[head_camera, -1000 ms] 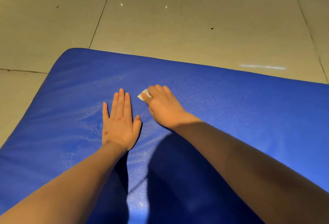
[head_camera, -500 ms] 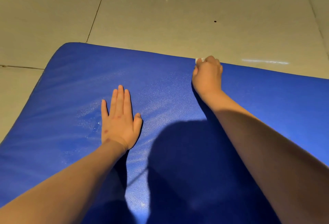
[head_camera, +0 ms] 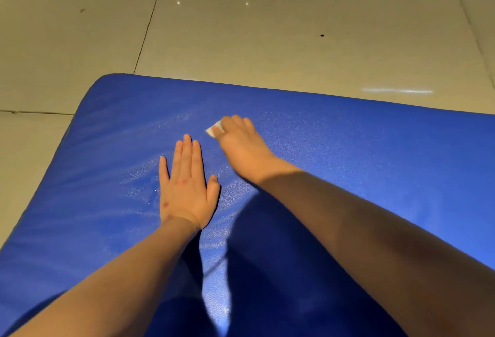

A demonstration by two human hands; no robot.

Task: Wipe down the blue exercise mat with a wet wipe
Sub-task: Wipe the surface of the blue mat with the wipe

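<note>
Right hand point(head_camera: 242, 143): fingers curled over wipe point(head_camera: 214, 129), holding it down on mat point(head_camera: 375, 165); a white corner pokes out on the thumb side. Left hand point(head_camera: 186, 189): flat, fingers straight and together, palm down on mat, holds nothing. Count: 2 hands, 1 wipe, 1 mat. Both forearms reach forward, the right angled in toward the left. Wipe sits just beyond the left fingertips, mid-mat. Mat lies on tiled floor point(head_camera: 241, 47).

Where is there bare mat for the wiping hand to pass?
Widest: the right stretch of the blue mat, bordered by the right forearm and the far edge. Also a strip between the left hand and the mat's left edge. Crowded at centre: the right hand holds the wet wipe just beyond the left hand.
</note>
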